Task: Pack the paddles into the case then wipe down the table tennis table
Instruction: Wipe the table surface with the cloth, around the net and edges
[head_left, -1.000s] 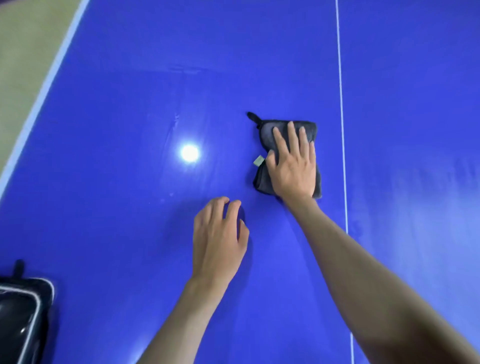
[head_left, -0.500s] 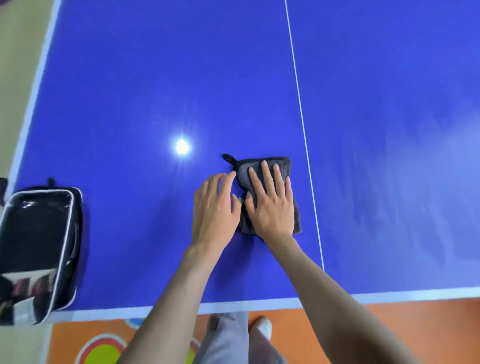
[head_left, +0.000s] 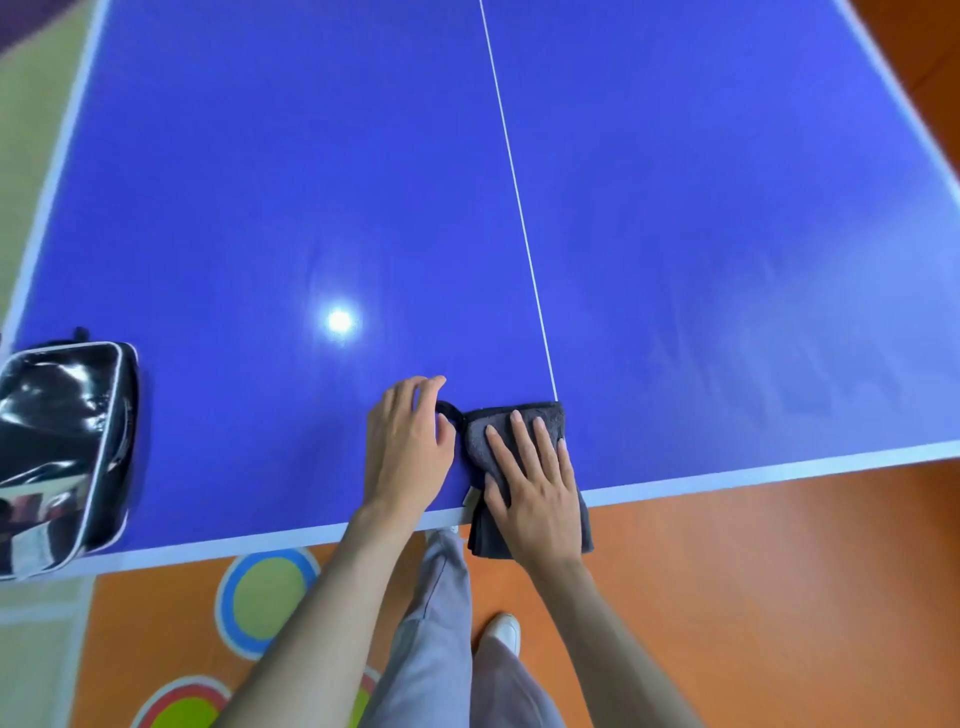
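Blue table with cloth, case

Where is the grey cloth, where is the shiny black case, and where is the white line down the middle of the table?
grey cloth (head_left: 519, 418): head view, on its bare far part above the fingers.
shiny black case (head_left: 57, 415): head view, on its glossy top panel.
white line (head_left: 511, 171): head view, partway along the stripe.

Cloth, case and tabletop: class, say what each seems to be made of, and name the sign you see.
Cloth: dark grey terry or microfibre, matt; fuzzy nap, stitched edge.
Case: black glossy plastic or patent-look vinyl, probably; mirror-like wrinkled reflections, pale piping.
Tabletop: smooth painted or laminated board, semi-gloss blue; it mirrors a lamp as a bright spot. Its core is hidden.
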